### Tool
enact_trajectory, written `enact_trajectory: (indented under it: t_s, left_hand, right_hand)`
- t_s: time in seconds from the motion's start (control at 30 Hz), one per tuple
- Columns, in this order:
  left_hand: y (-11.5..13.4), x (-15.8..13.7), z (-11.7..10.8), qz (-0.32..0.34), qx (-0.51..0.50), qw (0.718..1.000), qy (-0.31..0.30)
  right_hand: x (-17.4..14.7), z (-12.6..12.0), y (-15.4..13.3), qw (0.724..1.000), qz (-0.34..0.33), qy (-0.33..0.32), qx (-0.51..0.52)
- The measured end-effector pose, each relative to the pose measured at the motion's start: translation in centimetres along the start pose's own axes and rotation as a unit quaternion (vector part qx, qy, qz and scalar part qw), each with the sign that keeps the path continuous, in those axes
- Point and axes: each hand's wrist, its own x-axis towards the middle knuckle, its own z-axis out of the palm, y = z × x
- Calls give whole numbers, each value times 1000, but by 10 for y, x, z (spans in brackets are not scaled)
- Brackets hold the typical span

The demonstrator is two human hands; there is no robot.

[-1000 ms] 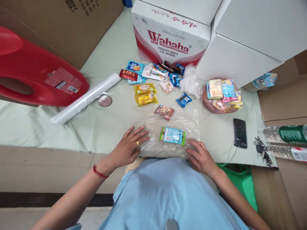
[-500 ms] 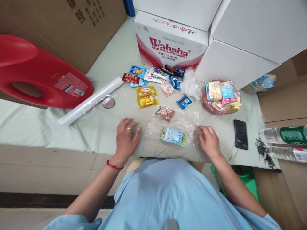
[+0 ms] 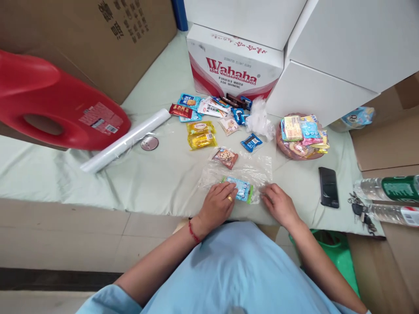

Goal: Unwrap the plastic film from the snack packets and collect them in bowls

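A small blue and green snack packet lies on a flat clear plastic bag near the table's front edge. My left hand rests over the packet's left end, fingers stretched out and the thumb hidden. At the bag's lower right edge, my right hand has its fingers bent together on the film. A brown snack packet sits on the upper part of the bag. Just beyond are a blue wrapped snack and yellow packets.
Behind lie several more snacks, crumpled plastic and a Wahaha carton. A snack bowl, phone, keys and bottles are rightward. Leftward are a plastic roll, round lid and red jug.
My left hand has moved right from the bare cloth onto the packet's left end. My right hand has shifted slightly left and nearer me along the bag's edge.
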Motion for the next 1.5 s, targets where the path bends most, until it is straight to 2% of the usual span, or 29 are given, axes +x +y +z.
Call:
enact_trajectory:
  t_s: [0.07,0.17,0.23,0.33,0.43,0.53,0.63,0.7,0.8,0.9,0.97,1.0,1.1,1.2,1.37,1.5]
  left_hand:
    - [-5,1,12,-34,6,999,-18]
    - [-9,-3,21,-34,9,999,-23]
    - [-10,-5,23,-28,18,999,-18]
    - [-10,-6,24,-23,35,999,-20]
    - [-10,-6,24,-5,52,998,-19]
    - [-11,-6,25,7,62,998,-11]
    - [-10,-6,25,1,61,998,-16]
    - [-10,-6,24,-2,59,998,-20]
    - [-9,-6,24,-6,56,998,-26]
    - [-9,-6,25,-11,49,998,-27]
    - [-9,-6,26,-9,43,999,-18]
    - [-9,-5,27,-7,41,999,-13]
    - [-8,-5,27,-10,38,999,2]
    - [-7,-6,27,-20,28,999,18]
    - [-12,-13,23,-57,-27,998,3]
    - [-22,-18,19,-95,-82,992,-4]
  right_hand:
    - [-8,-6,14,999,23,-26,15]
    - [-6,-20,23,999,24,-11,40]
    - [10,-29,20,999,6,17,32]
    - [53,-34,8,998,-37,49,20]
    - [103,-23,-7,998,-54,23,3]
    - [140,-4,-21,998,-19,-23,-46]
    - [159,8,-30,995,26,-55,-81]
    - [163,6,-32,993,44,-83,-77]
    - [158,-9,-35,994,27,-96,-41]
    - [138,-29,-46,991,-98,-84,22]
    - [119,-38,-57,977,-171,-115,45]
    - [109,-40,-61,971,-185,-142,41]
    - [80,-37,-73,962,-168,-215,-14]
    - [58,-26,-78,963,-138,-226,-39]
    - [33,-2,-79,978,-80,-194,7]
    - [24,19,-73,988,-35,-114,101]
